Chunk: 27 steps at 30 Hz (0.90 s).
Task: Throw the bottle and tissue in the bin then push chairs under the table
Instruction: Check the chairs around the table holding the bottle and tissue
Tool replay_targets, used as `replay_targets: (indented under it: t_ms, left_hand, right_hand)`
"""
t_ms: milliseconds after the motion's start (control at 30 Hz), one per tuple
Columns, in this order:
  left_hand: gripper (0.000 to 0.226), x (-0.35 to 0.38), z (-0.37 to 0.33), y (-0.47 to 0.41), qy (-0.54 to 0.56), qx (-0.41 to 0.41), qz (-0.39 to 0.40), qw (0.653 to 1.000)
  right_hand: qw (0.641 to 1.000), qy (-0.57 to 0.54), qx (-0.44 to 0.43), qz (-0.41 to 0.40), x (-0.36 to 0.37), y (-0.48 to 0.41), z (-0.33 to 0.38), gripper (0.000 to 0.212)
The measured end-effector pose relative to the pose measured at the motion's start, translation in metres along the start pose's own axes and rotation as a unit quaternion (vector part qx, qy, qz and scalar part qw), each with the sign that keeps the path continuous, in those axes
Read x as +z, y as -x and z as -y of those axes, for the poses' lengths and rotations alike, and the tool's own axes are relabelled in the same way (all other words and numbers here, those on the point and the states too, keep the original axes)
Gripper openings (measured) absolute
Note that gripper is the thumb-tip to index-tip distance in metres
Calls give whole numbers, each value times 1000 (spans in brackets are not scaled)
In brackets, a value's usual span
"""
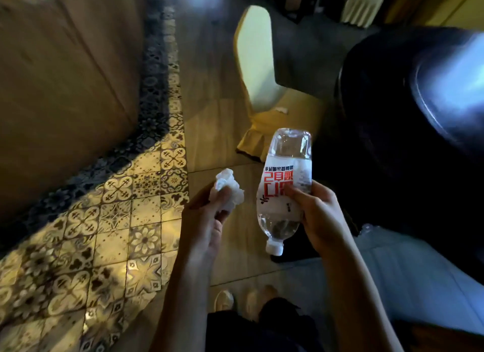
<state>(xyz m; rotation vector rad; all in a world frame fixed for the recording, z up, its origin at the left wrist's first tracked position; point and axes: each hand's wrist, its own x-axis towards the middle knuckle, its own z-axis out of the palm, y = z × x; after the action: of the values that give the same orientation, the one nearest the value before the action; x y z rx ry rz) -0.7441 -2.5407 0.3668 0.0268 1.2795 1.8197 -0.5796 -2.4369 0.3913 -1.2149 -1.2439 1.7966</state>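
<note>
My left hand (pixel 207 220) grips a crumpled white tissue (pixel 229 190) in front of me, above the floor. My right hand (pixel 314 212) holds a clear plastic bottle (pixel 285 178) by its white label with red print; the bottle points cap down and its white cap (pixel 274 247) is on. A chair (pixel 258 71) in a pale yellow cover stands ahead, its back towards me and its seat at the dark round table (pixel 419 94) on the right. No bin shows in this view.
A tan wall or panel (pixel 65 76) fills the left side. Patterned floor tiles (pixel 117 220) run beside it, with plain wood-look flooring (pixel 209 115) ahead. A light blue cloth (pixel 419 273) lies at lower right. My feet (pixel 243 299) show below.
</note>
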Motion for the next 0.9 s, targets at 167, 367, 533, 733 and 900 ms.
replay_targets:
  t_ms: [167,367,533,733,900]
  left_hand:
    - [41,33,-2,-68,-28,-39,10,999]
    - [41,110,-4,-172,-96,-70,33,992]
    - [34,181,-5,-259,-124,-90,63,986]
    - [40,232,-8,-335,-141,-94,76,982]
    - [44,260,3,-410,-158,-122,57,978]
  right_hand:
    - [999,-4,11,-49,-6,-62,4,18]
    - [995,-46,7,-93,-32,-171,22,19]
    - [989,-72,10,-126,-55,-271,51,17]
    - [983,-104,28,-152,-72,-357,74,20]
    - [975,-109,67,-181,-79,-417,69,13]
